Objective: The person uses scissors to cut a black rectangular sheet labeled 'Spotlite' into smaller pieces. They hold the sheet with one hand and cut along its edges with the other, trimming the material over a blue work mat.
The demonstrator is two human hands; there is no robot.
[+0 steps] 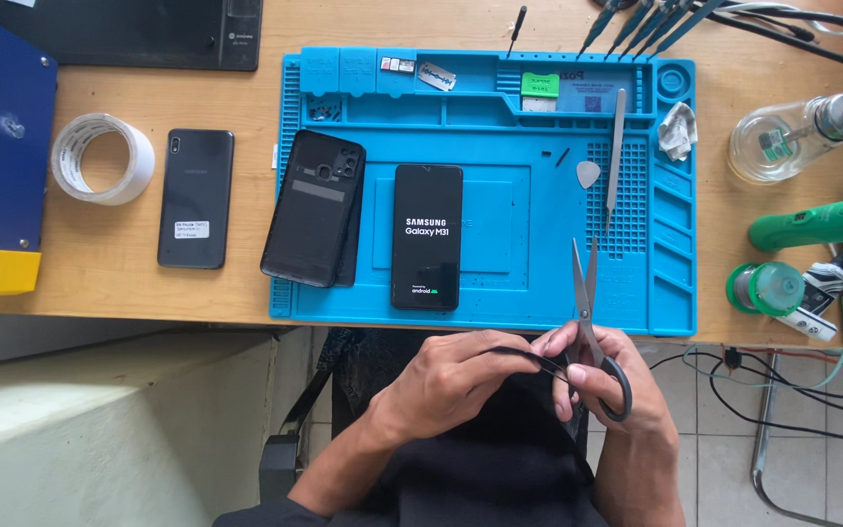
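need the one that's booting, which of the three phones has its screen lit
The phone in the middle of the blue mat; its screen shows white text, while the other two lie dark, backs up.

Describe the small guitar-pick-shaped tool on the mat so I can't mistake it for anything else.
Start at the blue silicone work mat on the wooden desk. Right of the black phone with the lit screen, beside the long metal tweezers, lies the small grey triangular plastic pick. It is the only flat, rounded-triangle piece there.

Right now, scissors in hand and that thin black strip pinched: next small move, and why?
Probably close the scissors on the thin black strip. The right hand holds them with blades slightly parted; the left hand pinches the strip toward the blades.
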